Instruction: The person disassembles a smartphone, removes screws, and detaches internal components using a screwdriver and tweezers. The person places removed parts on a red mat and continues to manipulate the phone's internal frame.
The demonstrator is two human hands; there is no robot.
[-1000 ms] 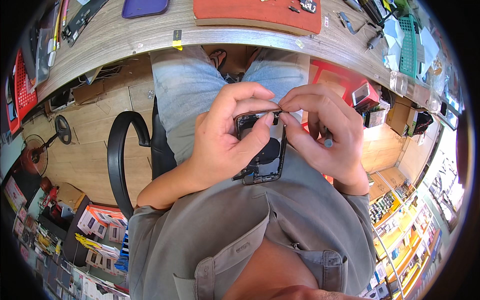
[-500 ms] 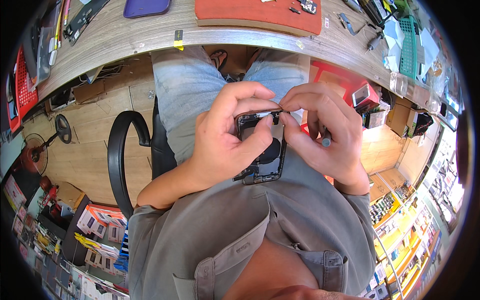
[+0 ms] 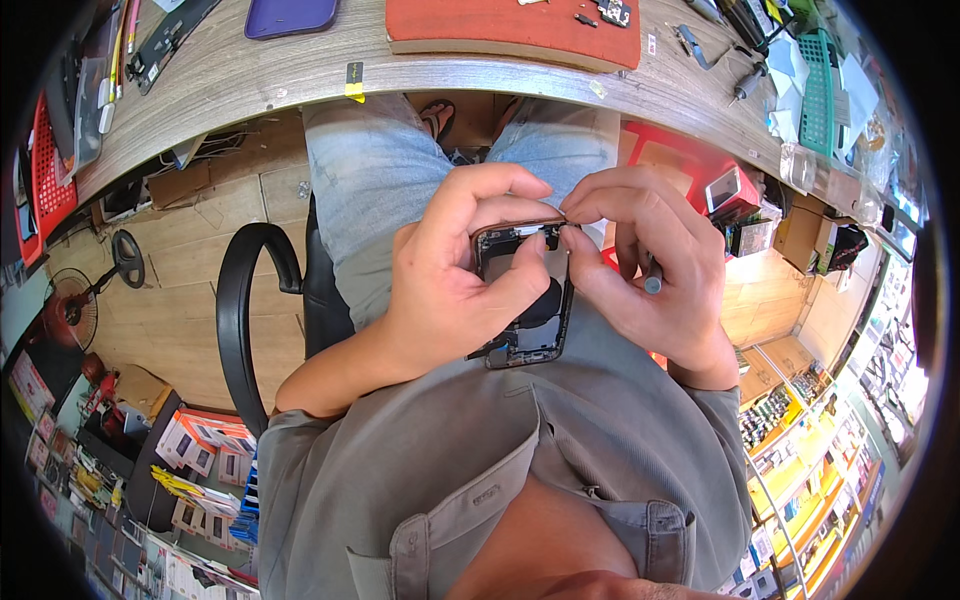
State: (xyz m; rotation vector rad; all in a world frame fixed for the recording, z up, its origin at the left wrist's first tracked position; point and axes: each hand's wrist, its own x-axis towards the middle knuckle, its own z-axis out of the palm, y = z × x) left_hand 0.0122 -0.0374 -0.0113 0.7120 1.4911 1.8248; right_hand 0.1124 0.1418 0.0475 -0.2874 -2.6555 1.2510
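My left hand (image 3: 455, 255) is closed around an opened phone housing (image 3: 535, 352), held tilted over my lap. The housing has a dark frame with bare inner parts showing. My left thumb lies across its inside near the top end, with the fingers behind it. At the housing's top right corner, my right hand (image 3: 660, 260) has its thumb and index fingertips nearly together on the edge. Whatever is between those fingertips is too small to make out. A slim tool with a round grey-blue end (image 3: 652, 285) is tucked under the curled fingers of that hand; the rest is hidden.
Ahead is a wooden workbench (image 3: 330, 75) with a red pad (image 3: 500, 42) bearing small parts, a purple tray (image 3: 290, 15) and a green basket (image 3: 816, 95). A red basket (image 3: 50, 165) stands at the left. A black chair armrest (image 3: 232, 310) is beside my left arm.
Both hands keep nearly the same grip and place. The dark piece by the housing's lower left edge shows slightly less than before.
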